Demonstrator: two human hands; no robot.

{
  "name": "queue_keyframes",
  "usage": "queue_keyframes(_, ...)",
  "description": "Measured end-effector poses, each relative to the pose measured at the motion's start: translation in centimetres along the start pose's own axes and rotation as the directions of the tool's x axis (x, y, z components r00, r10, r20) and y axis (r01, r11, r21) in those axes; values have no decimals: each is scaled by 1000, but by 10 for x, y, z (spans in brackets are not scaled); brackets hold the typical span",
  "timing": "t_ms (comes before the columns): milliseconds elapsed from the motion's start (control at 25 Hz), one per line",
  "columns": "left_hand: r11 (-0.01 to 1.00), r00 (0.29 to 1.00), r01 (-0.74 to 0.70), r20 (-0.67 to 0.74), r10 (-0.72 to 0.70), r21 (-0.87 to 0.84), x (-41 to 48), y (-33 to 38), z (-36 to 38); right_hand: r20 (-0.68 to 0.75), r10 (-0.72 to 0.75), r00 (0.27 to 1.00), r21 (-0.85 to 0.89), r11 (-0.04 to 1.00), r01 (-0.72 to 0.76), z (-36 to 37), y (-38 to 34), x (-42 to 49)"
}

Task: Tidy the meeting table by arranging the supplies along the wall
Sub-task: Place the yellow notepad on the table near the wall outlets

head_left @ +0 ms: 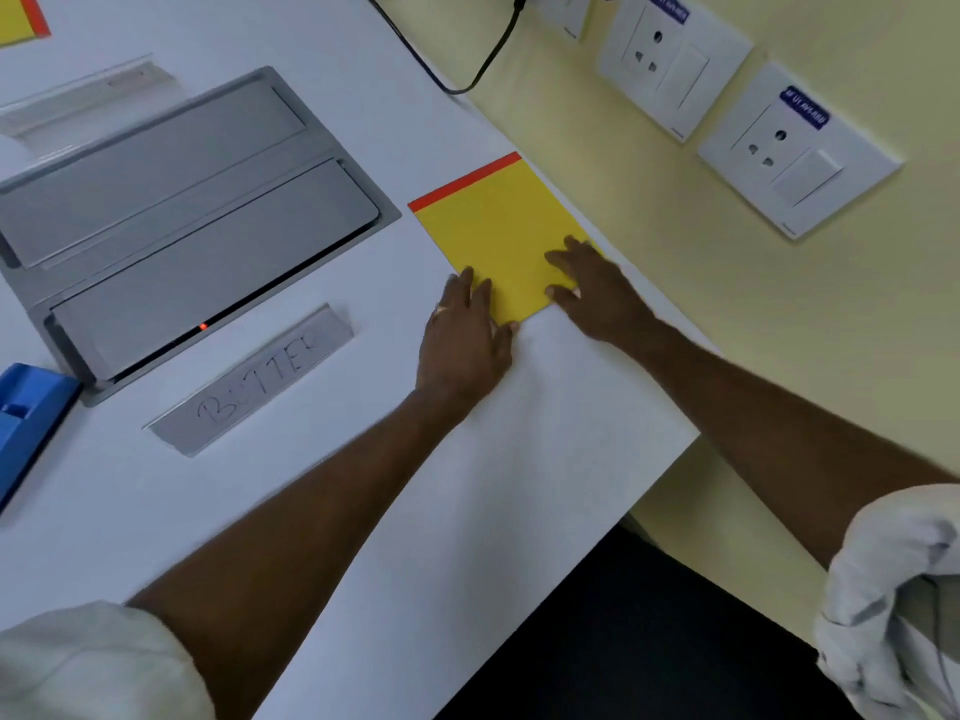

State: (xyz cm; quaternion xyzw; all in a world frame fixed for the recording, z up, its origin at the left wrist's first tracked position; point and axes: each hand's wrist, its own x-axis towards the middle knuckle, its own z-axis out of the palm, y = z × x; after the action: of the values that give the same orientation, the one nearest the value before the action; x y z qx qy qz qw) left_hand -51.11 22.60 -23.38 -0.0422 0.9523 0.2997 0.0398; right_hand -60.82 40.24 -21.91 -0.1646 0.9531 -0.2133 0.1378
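Observation:
A yellow notepad point(498, 226) with a red top strip lies flat on the white table point(363, 511), its long side against the yellow wall point(727, 330). My left hand point(462, 340) rests flat on the pad's near left corner, fingers spread. My right hand point(597, 293) presses flat on the pad's near right corner by the wall. Neither hand grips the pad; both lie on top of it. A second yellow pad with a red strip point(18, 18) shows at the far left top edge.
A grey flip-lid cable box point(182, 210) is set into the table. A clear nameplate reading "BUTTER" point(254, 379) lies before it, another clear nameplate point(83, 96) behind. A blue object point(26, 423) sits at left. A black cable point(457, 70) and wall sockets point(675, 59) are beyond.

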Motion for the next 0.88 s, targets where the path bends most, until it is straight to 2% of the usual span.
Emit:
queue_keyframes(80, 987, 995, -82, 59, 75, 141, 3, -6, 11, 34, -9, 999, 5, 1000, 9, 18, 4, -6)
queue_keyframes(200, 963, 993, -111, 73, 96, 245, 11, -9, 16, -44, -18, 999, -32, 999, 16, 23, 10, -2)
queue_keyframes(440, 945, 986, -123, 146, 81, 303, 12, -4, 17, 26, 21, 999, -194, 981, -15, 14, 12, 6)
queue_keyframes(560, 946, 988, -122, 131, 86, 299, 4, -4, 0, -46, 65, 997, -219, 973, -73, 14, -2, -4)
queue_keyframes(880, 927, 998, -69, 16, 68, 368, -86, -23, -97, -49, -66, 997, -237, 970, 53, 12, -126, -74)
